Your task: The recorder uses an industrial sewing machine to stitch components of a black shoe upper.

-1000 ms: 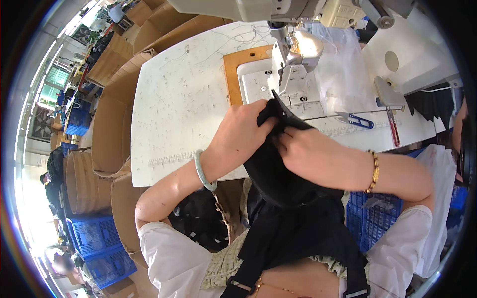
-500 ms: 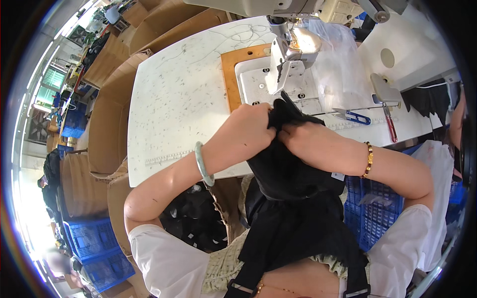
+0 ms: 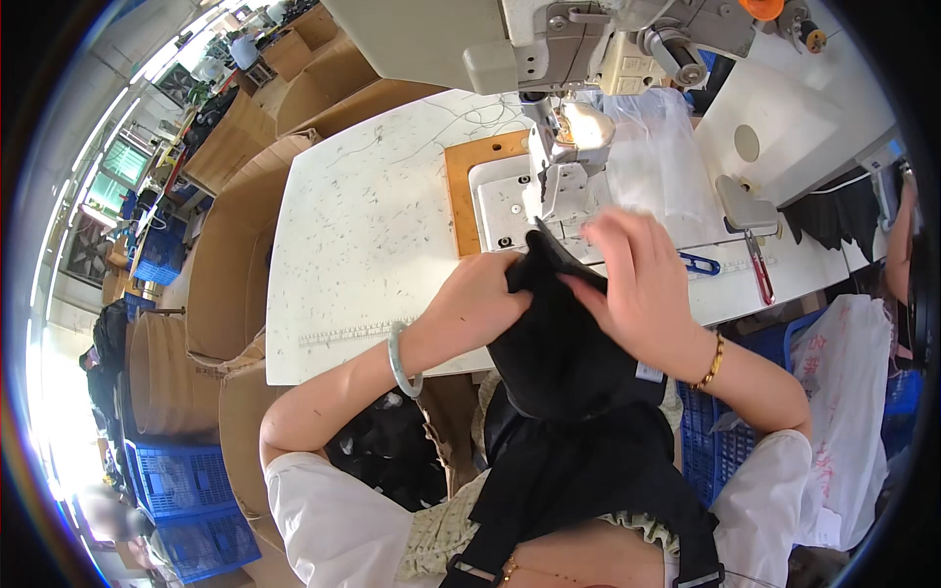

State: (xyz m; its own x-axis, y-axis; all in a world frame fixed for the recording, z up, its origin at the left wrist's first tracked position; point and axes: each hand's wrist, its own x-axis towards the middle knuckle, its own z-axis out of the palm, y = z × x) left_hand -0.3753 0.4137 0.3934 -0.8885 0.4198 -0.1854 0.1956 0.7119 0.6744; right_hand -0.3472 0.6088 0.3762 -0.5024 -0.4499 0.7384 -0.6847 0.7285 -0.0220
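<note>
A black fabric piece (image 3: 564,343), folded and pouch-like, stands up between my hands just in front of the sewing machine's needle area. My left hand (image 3: 477,302) is closed on its upper left edge, thumb and fingers pinching the cloth. On the other side, my right hand (image 3: 642,284) has its fingers raised and apart from the thumb; the thumb lies against the cloth's right edge. The sewing machine (image 3: 559,181) is right beyond the fabric's pointed top. A small white label (image 3: 649,372) shows at the lower right of the black cloth.
Blue thread snips (image 3: 702,264) and a red-handled tool (image 3: 759,269) lie right on the white table (image 3: 363,216). Clear plastic (image 3: 657,167) sits beside the machine. Cardboard boxes (image 3: 230,265) stand left; blue crates (image 3: 181,480) are lower left, and a white bag (image 3: 833,412) hangs right.
My right hand has let its fingers come off the cloth and lifted them, spreading them from the thumb. My left hand keeps its pinch. The view has tilted, showing more of the machine.
</note>
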